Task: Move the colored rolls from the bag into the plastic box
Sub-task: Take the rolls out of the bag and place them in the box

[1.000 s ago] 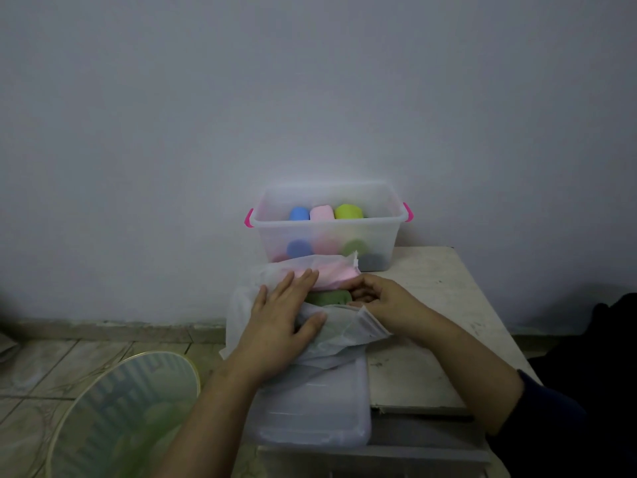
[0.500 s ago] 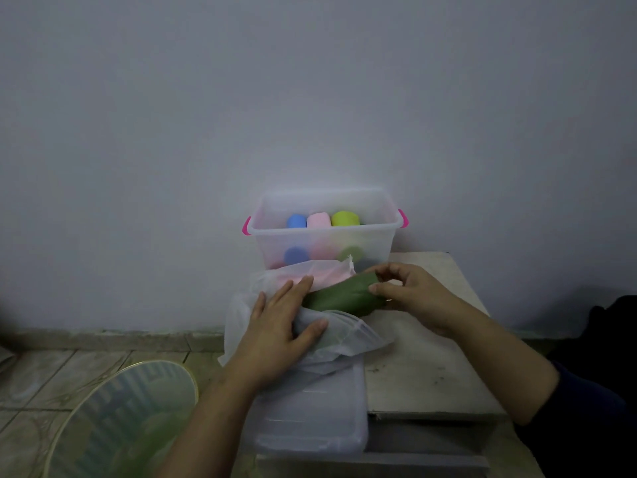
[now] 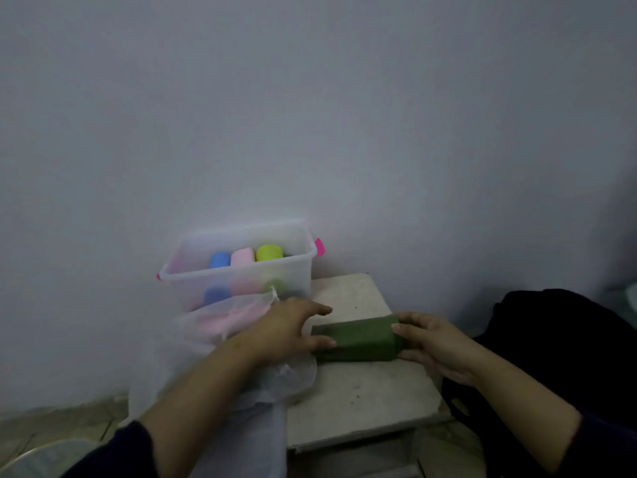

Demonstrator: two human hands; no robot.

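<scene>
A dark green roll (image 3: 358, 339) lies crosswise on the small white table (image 3: 365, 401), out of the bag. My right hand (image 3: 434, 343) grips its right end. My left hand (image 3: 286, 331) holds its left end, thumb under and fingers over. The translucent white bag (image 3: 213, 343) sits crumpled left of the roll, with a pink roll (image 3: 220, 324) showing through it. Behind, the clear plastic box (image 3: 241, 274) with pink handles holds a blue roll (image 3: 220, 260), a pink roll (image 3: 242, 257) and a yellow-green roll (image 3: 269, 252), with more below.
The box stands against a plain wall. A clear plastic lid (image 3: 255, 439) lies under the bag at the table's front left. Dark cloth (image 3: 551, 339) lies to the right. Tiled floor and a round basket rim (image 3: 31, 453) show at lower left.
The green roll has come fully out of the bag and moved right onto the table. My left hand left the bag and took the roll's left end. The view shifted right.
</scene>
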